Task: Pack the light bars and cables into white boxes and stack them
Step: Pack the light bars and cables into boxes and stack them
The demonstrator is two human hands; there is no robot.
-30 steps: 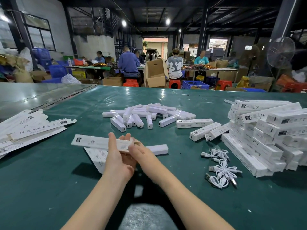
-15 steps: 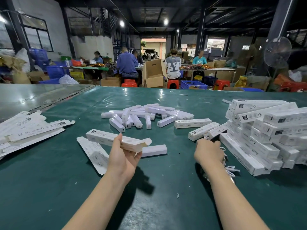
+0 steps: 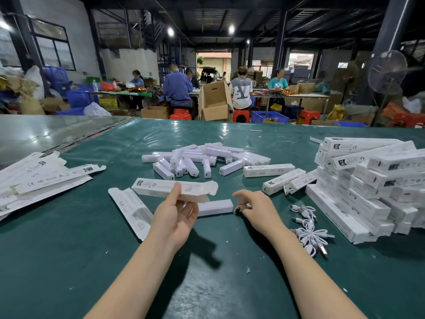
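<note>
Head view, left hand [image 3: 172, 216] holding white box [image 3: 158, 188], right hand [image 3: 258, 211] pinching cable [image 3: 242, 207]

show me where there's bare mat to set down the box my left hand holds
Widest bare mat: the near left, below the flat blanks and left of the lone flattened box; your left hand holds the box. Also between both forearms. Crowded: right side, where cables lie beside the packed stack, and the middle light bars.

Left grip [image 3: 174, 215] raised, thumb pinching a box [image 3: 161, 188], right grip [image 3: 257, 210] low, fingers curled on a cable [image 3: 243, 207] (mostly hidden)
</note>
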